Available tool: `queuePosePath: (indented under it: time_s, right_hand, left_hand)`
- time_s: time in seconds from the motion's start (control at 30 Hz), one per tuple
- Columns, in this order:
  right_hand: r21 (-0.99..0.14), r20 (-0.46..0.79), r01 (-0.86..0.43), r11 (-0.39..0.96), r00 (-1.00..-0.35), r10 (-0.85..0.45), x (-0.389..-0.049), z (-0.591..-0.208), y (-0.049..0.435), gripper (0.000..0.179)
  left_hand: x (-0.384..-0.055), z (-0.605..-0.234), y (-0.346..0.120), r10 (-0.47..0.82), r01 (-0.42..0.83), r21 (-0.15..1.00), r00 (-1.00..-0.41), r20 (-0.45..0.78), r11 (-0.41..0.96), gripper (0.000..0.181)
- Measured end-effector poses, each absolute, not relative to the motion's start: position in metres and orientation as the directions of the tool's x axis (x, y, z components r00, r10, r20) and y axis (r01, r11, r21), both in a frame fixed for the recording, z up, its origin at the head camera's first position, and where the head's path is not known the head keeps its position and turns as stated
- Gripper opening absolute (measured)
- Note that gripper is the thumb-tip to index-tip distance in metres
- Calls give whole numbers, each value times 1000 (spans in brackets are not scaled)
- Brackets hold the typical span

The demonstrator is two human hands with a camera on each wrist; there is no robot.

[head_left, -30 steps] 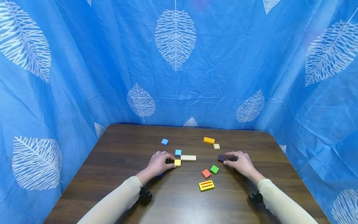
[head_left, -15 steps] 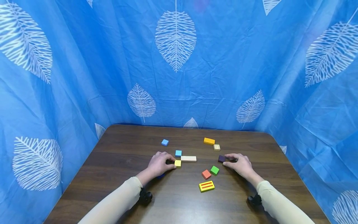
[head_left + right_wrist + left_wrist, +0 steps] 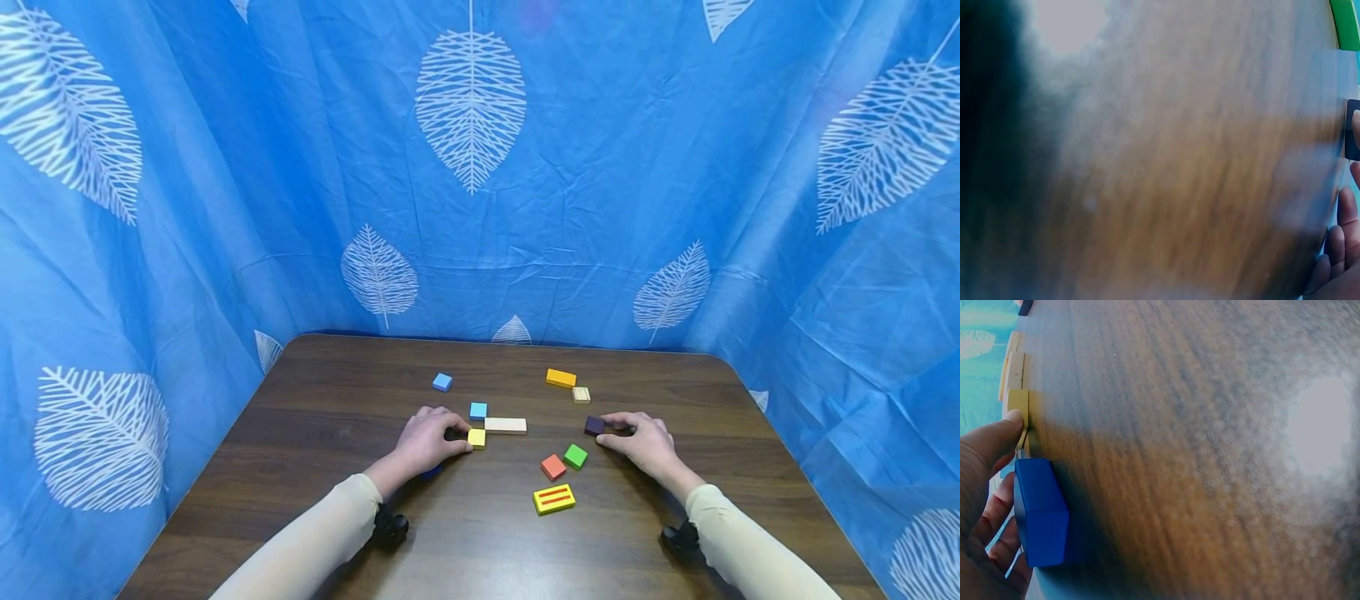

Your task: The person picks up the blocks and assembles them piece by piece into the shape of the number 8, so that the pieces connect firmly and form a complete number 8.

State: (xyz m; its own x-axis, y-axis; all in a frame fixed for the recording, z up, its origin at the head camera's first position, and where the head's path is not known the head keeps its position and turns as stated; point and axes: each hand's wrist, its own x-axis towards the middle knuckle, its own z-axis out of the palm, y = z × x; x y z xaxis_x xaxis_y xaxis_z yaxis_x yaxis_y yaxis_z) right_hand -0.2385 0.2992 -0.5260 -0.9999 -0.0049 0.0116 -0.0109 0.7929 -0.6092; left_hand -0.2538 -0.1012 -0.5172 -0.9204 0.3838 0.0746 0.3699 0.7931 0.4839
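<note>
Thumb and forefinger of my left hand (image 3: pixel 429 438) pinch a small yellow block (image 3: pixel 477 439), which lies against the near left end of a long cream block (image 3: pixel 506 426). A light blue block (image 3: pixel 478 410) sits just behind that end. Beneath the left palm is a dark blue block (image 3: pixel 1042 512), mostly hidden in the head view. On the right, my right hand (image 3: pixel 643 442) pinches a dark purple block (image 3: pixel 595 426) between thumb and fingers, down at the table. In the right wrist view only the edge of this dark block (image 3: pixel 1352 130) shows.
Between the hands lie a green block (image 3: pixel 575 456), a red block (image 3: pixel 553 467) and a yellow block with red stripes (image 3: pixel 554 499). Farther back are an orange block (image 3: pixel 561 378), a striped wooden block (image 3: pixel 581 395) and another blue block (image 3: pixel 442 382). Blue curtain (image 3: pixel 480 250) surrounds the brown table (image 3: pixel 337 392).
My right hand has shifted very slightly, its thumb coming closer along the dark purple block's near side. The left hand and the blocks hold their places; the head view tilted a little.
</note>
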Motion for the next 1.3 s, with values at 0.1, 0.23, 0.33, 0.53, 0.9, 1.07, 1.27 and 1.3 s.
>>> queuePosePath:
  time_s: [0.1, 0.23, 0.33, 0.53, 0.9, 1.07, 1.27, 1.3]
  right_hand:
    - [-609, 10, -10, 793, -1000, -5, -239, -527, 299, 51]
    - [-602, 12, -11, 798, -1000, -5, -239, -528, 299, 50]
    - [-596, 14, -13, 803, -1000, -6, -239, -529, 298, 49]
    - [-588, 14, -12, 808, -1000, -5, -240, -531, 299, 48]
    - [-607, -3, 5, 794, -1000, 5, -240, -529, 299, 50]
    - [-627, -2, 9, 779, -1000, 10, -241, -528, 299, 50]
    - [-635, -9, 12, 772, -1000, 8, -241, -527, 300, 51]
    - [-637, -10, 13, 771, -1000, 9, -241, -527, 300, 51]
  left_hand:
    - [-253, -518, -101, 382, 369, 484, -921, 76, 794, 28]
    - [-253, -518, -102, 380, 369, 483, -922, 78, 794, 28]
    - [-254, -519, -102, 379, 369, 480, -922, 79, 796, 28]
    - [-255, -519, -101, 380, 370, 475, -922, 79, 798, 29]
    - [-255, -518, -101, 380, 370, 483, -921, 82, 794, 28]
    - [-254, -516, -101, 385, 379, 478, -918, 89, 793, 28]
    - [-253, -516, -102, 390, 389, 470, -916, 100, 793, 27]
    - [-253, -516, -101, 388, 386, 471, -917, 98, 793, 27]
